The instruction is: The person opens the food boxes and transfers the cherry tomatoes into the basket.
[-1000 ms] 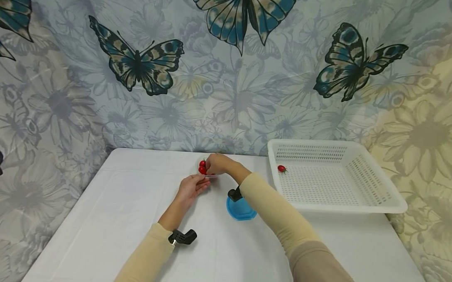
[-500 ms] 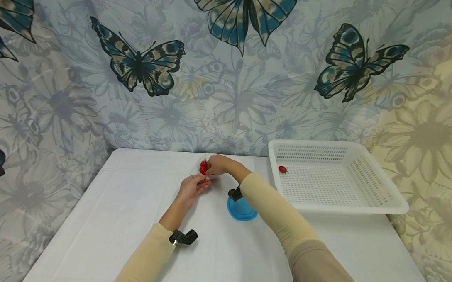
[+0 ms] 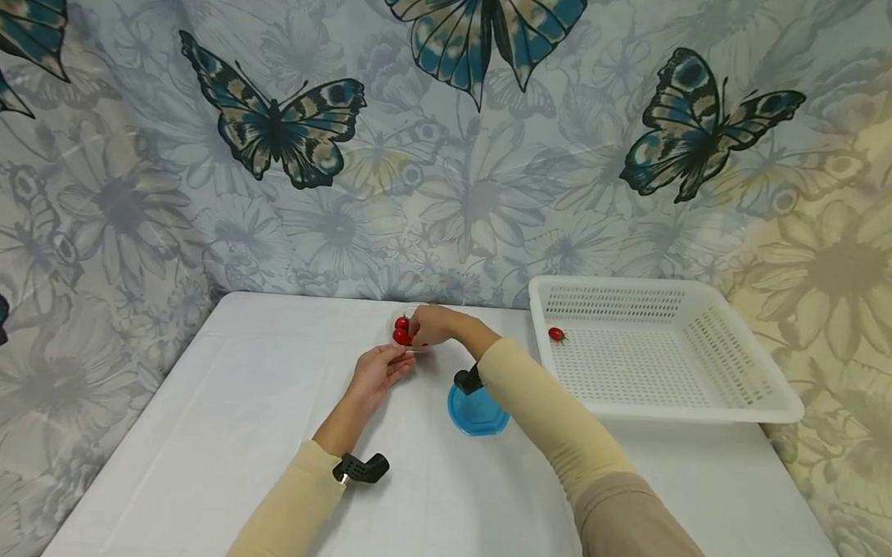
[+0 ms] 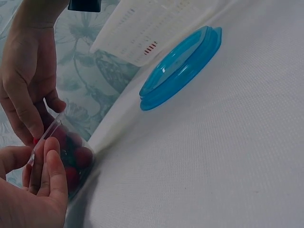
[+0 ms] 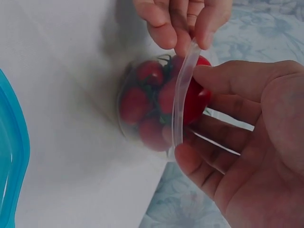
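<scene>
A clear round tub (image 5: 179,102) full of red cherry tomatoes (image 5: 135,105) stands at the back of the white table. My left hand (image 3: 372,376) pinches the tub's rim between thumb and fingers, as both wrist views show. From the other side my right hand (image 3: 437,326) reaches in over the opening. Its thumb and fingers close around a cherry tomato (image 5: 195,102) at the top of the tub, partly hidden by the rim and fingers. Green stems show among the tomatoes through the clear wall.
A blue lid (image 3: 478,412) lies on the table (image 3: 265,403) below my right wrist. To the right stands a white perforated basket (image 3: 677,411) with one cherry tomato (image 3: 556,335) at its left side. A butterfly-print cloth (image 3: 478,214) hangs behind the table.
My right hand and forearm shift very slightly to the right over the tub. The left hand keeps its place at the rim.
</scene>
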The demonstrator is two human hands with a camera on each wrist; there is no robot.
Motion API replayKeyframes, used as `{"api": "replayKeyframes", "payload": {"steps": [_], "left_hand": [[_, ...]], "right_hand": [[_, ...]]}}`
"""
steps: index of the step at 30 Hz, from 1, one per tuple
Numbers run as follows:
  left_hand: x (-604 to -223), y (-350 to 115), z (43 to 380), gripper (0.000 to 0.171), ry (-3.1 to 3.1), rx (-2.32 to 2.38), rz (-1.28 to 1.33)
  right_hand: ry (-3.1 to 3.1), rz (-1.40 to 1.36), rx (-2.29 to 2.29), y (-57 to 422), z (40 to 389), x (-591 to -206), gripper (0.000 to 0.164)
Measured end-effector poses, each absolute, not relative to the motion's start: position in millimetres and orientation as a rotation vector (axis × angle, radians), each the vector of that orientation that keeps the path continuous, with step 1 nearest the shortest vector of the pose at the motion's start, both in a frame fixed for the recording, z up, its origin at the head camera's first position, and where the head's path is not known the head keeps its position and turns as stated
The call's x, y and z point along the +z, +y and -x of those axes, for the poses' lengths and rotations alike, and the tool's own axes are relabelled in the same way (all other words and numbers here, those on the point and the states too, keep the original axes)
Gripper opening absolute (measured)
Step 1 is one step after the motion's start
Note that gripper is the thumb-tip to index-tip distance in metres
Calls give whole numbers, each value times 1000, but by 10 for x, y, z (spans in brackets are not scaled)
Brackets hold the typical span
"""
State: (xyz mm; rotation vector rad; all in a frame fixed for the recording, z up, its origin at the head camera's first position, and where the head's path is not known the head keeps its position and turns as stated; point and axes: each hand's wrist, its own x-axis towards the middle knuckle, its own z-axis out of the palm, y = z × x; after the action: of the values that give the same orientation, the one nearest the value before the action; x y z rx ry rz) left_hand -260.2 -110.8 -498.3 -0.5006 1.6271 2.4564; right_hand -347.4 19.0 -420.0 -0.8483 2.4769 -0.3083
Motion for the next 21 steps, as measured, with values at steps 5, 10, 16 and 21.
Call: {"api": "replayKeyframes", "payload": {"steps": [5, 10, 16, 21], "left_hand": [[-4986, -1107, 2601, 9, 1621, 2465, 489], [-4991, -1105, 2596, 10, 1622, 2460, 486], [-4996, -1097, 2591, 9, 1626, 2466, 483], [-4999, -1098, 2589, 8, 1617, 2470, 494]], "right_hand": [[2467, 833, -350, 209, 3476, -4189, 22], [2473, 827, -359, 223, 3456, -4168, 20], [2498, 825, -359, 238, 3433, -4167, 18], [2524, 823, -372, 249, 3438, -4174, 18]]}}
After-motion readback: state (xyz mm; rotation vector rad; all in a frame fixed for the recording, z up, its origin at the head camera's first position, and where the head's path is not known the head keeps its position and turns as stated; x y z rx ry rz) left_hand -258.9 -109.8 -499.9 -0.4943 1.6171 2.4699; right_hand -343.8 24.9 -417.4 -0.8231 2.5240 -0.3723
